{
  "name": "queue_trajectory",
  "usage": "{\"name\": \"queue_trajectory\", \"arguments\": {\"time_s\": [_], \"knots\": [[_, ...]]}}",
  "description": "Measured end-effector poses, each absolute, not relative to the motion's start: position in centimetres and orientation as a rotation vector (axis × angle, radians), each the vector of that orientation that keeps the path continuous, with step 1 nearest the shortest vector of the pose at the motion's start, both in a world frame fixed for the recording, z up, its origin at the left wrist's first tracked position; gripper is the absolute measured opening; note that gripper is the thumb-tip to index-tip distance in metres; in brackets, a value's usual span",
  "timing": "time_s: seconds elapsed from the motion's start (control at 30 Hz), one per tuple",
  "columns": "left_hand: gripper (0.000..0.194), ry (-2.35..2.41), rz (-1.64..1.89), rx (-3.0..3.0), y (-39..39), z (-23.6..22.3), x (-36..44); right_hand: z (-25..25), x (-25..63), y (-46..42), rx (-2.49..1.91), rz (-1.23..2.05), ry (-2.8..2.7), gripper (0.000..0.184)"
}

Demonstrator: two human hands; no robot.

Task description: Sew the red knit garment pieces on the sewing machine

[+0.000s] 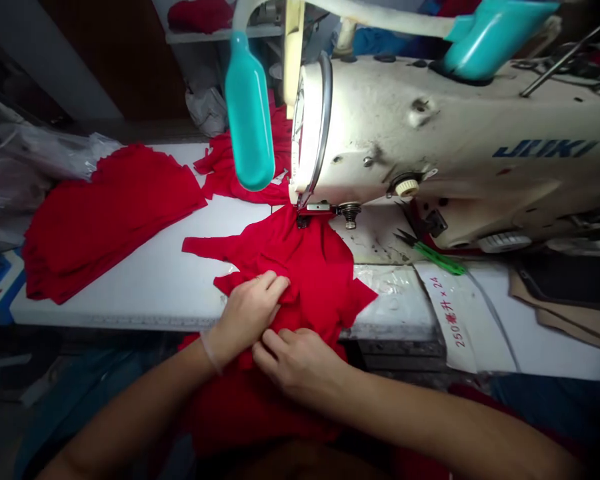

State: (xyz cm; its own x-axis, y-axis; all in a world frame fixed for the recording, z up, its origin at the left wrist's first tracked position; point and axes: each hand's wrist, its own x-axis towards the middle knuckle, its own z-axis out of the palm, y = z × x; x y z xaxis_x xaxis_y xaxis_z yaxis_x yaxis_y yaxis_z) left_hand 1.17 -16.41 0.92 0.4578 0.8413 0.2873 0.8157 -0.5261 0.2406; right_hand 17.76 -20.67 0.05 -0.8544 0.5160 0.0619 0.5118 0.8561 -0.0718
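A red fabric piece [307, 263] lies on the white sewing table [180, 267], its far end under the presser foot [303, 217] of a cream sewing machine [430, 133]. My left hand [247, 313] rests on the cloth's near edge with fingers curled, pinching a fold. My right hand [295, 360] sits just below it at the table's front edge, fingers pressed together on the same red cloth, which hangs down into my lap.
A stack of red fabric pieces [110, 213] lies at the left, more red cloth [240, 173] behind the machine. A teal bottle [250, 120] hangs in front. Green-handled snips [430, 253] lie by the machine base. Plastic bags [30, 160] crowd the far left.
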Motion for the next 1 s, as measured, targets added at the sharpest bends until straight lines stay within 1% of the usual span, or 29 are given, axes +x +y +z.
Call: {"name": "queue_trajectory", "arguments": {"time_s": [0.07,0.1,0.13,0.17,0.23,0.27,0.3,0.33,0.37,0.43,0.5,0.53,0.57,0.6,0.67,0.73,0.77,0.83,0.87,0.93,1.0], "knots": [[0.022,1.528,0.322,2.735,-16.5,-0.8,2.0,1.3,19.8,-20.1,-1.159,-0.084,-2.914,0.017],[0.022,1.553,0.281,2.759,-16.5,-1.5,1.9,1.9,20.9,-20.0,-1.307,-0.142,-2.903,0.017],[0.023,1.557,0.273,2.771,-16.5,-2.1,1.5,2.2,21.9,-20.2,-1.365,-0.128,-2.934,0.016],[0.023,1.543,0.289,2.775,-16.5,-2.4,1.0,2.4,22.7,-20.7,-1.3,-0.02,-3.018,0.013],[0.022,1.49,0.374,2.763,-16.1,-2.5,-0.2,1.9,23.5,-22.1,-0.997,0.366,-3.212,0.003],[0.021,1.455,0.424,2.749,-15.9,-2.4,-0.8,1.5,23.4,-22.8,-0.909,0.545,-3.263,0.008],[0.021,1.419,0.477,2.742,-15.8,-2.1,-1.3,1.1,23.2,-23.4,-0.913,0.666,-3.268,0.014],[0.02,1.377,0.536,2.752,-15.7,-1.6,-1.6,0.7,22.9,-23.7,-0.983,0.716,-3.221,0.02],[0.019,1.324,0.607,2.785,-15.8,-1.1,-1.9,0.5,22.6,-23.8,-1.076,0.683,-3.116,0.025],[0.02,1.138,0.769,2.911,-16.7,0.1,-2.1,0.5,21.9,-23.3,-1.141,0.429,-2.789,0.027],[0.015,0.899,0.883,2.968,-18.2,1.1,-1.9,0.8,21.3,-22.5,-1.015,0.121,-2.505,0.025],[0.011,0.796,0.901,2.944,-19.1,1.4,-1.7,0.9,21.0,-22.2,-0.938,0.013,-2.419,0.028],[0.013,0.728,0.906,2.898,-19.9,1.5,-1.4,0.9,20.7,-21.9,-0.869,-0.036,-2.372,0.032],[0.014,0.707,0.91,2.841,-20.5,1.3,-1.0,0.9,20.4,-21.8,-0.823,-0.019,-2.349,0.032],[0.014,0.79,0.938,2.749,-21.0,0.4,-0.3,0.7,19.9,-21.9,-0.822,0.136,-2.294,0.026],[0.022,0.992,0.916,2.706,-20.7,-0.8,0.4,0.6,19.5,-22.4,-0.814,0.3,-2.23,0.022],[0.027,1.112,0.853,2.686,-20.2,-1.3,0.8,0.6,19.4,-22.8,-0.781,0.328,-2.206,0.021],[0.035,1.29,0.689,2.624,-19.1,-1.7,1.3,0.4,19.2,-23.5,-0.682,0.227,-2.163,0.018],[0.035,1.327,0.64,2.558,-18.4,-1.6,1.4,0.3,19.1,-23.9,-0.631,0.136,-2.151,0.018],[0.028,1.294,0.685,2.344,-16.9,-0.8,1.4,-0.4,18.6,-24.2,-0.571,-0.019,-2.203,0.022],[0.022,1.235,0.841,2.108,-15.4,0.7,1.0,-1.4,17.8,-24.0,-0.586,-0.085,-2.35,0.03]]}}
